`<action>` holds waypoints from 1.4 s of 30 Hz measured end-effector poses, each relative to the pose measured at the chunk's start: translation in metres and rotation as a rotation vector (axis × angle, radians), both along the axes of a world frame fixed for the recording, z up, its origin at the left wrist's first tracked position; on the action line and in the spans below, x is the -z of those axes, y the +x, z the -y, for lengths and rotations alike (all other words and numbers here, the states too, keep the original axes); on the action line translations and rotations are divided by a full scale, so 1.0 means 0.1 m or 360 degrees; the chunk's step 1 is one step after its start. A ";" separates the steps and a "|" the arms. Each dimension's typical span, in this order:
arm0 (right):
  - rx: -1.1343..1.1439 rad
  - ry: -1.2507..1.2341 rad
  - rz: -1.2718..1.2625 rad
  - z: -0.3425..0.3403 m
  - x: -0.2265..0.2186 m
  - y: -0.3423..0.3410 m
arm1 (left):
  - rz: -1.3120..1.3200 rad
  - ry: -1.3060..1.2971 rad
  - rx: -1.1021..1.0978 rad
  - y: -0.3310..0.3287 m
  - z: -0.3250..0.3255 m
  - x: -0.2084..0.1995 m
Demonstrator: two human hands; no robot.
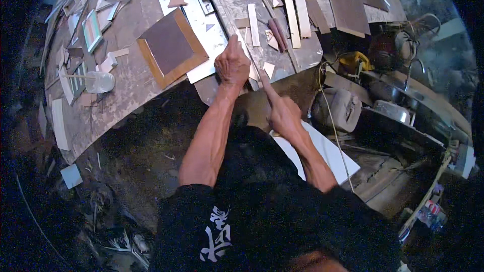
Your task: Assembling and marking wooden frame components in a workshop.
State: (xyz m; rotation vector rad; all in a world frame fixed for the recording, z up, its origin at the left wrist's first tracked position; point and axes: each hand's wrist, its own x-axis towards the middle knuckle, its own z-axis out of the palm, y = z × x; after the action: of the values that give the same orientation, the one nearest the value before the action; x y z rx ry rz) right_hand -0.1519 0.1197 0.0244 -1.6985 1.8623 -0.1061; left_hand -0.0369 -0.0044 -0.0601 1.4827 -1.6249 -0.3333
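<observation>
My left hand (233,63) is closed at the near edge of the workbench, pressing down on a narrow strip (222,14) that runs away from me. Its fingertips are mostly hidden behind the knuckles. Lower and to the right, my right hand (286,117) grips a long, thin tool (267,85) with a light brown, wood-like shaft. The tool slants up and left, its narrow dark end lying beside the strip; its exact kind cannot be made out. Left of my left hand lies a square brown panel with a wooden border (174,45), partly over a white sheet (199,73).
Wood strips (295,5), dark panels (344,7) and small offcuts cover the workbench (126,100). A clear jar (100,81) holding a stick stands at the left. Below right are a grey jerrycan (343,111), a hanging yellow cord (335,131) and a white board (327,153).
</observation>
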 end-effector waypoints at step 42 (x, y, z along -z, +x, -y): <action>0.0102 0.0036 0.0114 -0.07 0.05 0.00 | 0.0026 0.0036 -0.0012 0.01 0.00 0.02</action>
State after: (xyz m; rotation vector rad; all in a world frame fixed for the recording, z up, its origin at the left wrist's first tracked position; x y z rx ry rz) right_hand -0.1520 0.1263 0.0192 -1.5997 1.8581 -0.1691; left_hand -0.0361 -0.0039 -0.0624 1.5118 -1.6327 -0.3367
